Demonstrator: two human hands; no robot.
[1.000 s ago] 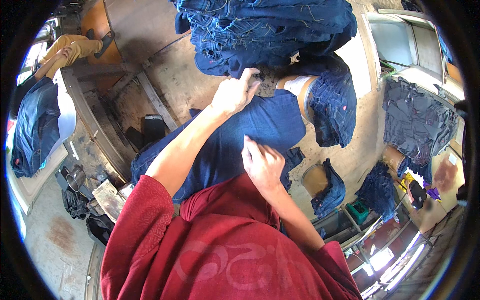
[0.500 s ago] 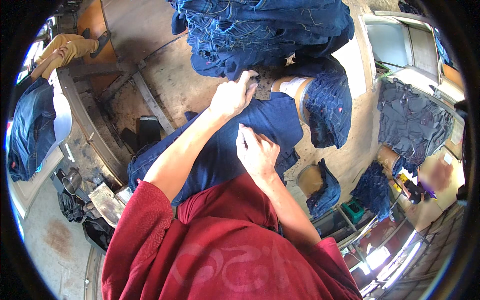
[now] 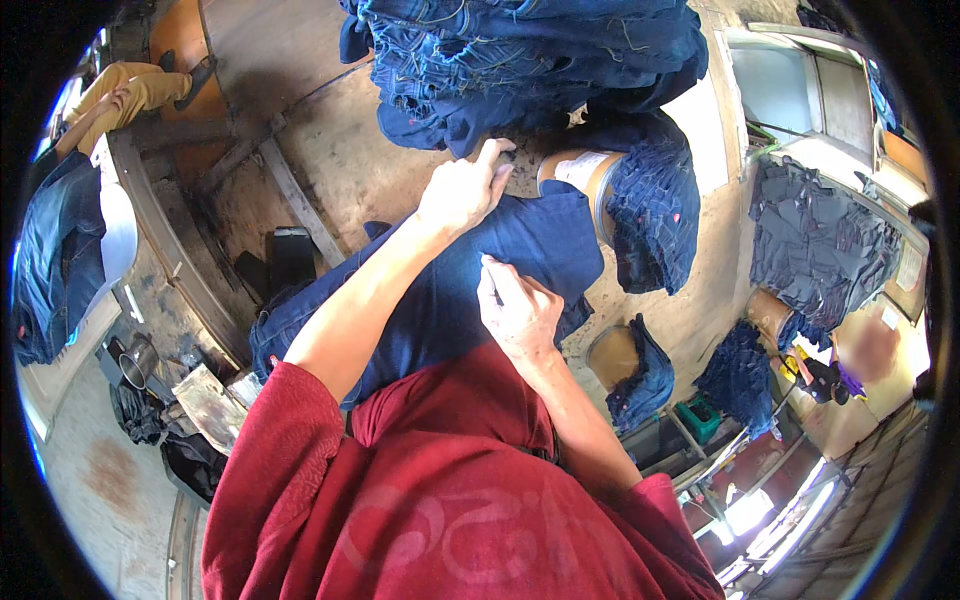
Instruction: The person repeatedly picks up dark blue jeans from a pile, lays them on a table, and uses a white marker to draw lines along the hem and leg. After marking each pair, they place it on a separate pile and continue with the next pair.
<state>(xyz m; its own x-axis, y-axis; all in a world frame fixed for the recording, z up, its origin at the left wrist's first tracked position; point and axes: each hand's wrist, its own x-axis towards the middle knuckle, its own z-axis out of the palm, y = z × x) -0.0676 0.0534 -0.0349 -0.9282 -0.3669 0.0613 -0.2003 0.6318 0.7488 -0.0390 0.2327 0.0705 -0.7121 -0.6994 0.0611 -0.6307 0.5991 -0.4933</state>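
A pair of dark blue jeans (image 3: 420, 320) lies stretched out before me, one leg end pointing up and right and a paler patch showing on the cloth. My left hand (image 3: 462, 190) is closed beyond the upper edge of the leg, fingers bent. Something small and dark shows at its fingertips, too little to name. Over the lower part of the leg is my right hand (image 3: 522, 308), its fingers pressed together in a pinch. What they hold, if anything, is hidden. Just past my left hand rises a large heap of jeans (image 3: 540, 60).
Jeans hang over a drum-like form (image 3: 655, 215) to the right, with a smaller form (image 3: 612, 358) nearer me. Grey garments (image 3: 825, 230) are piled far right, beside a green crate (image 3: 700, 418). Metal bars (image 3: 300, 200) cross at left. A seated person (image 3: 135, 92) is at upper left.
My right hand has shifted slightly right and down over the jeans. My left hand stays in nearly the same place. The surroundings have slid slightly left in view.
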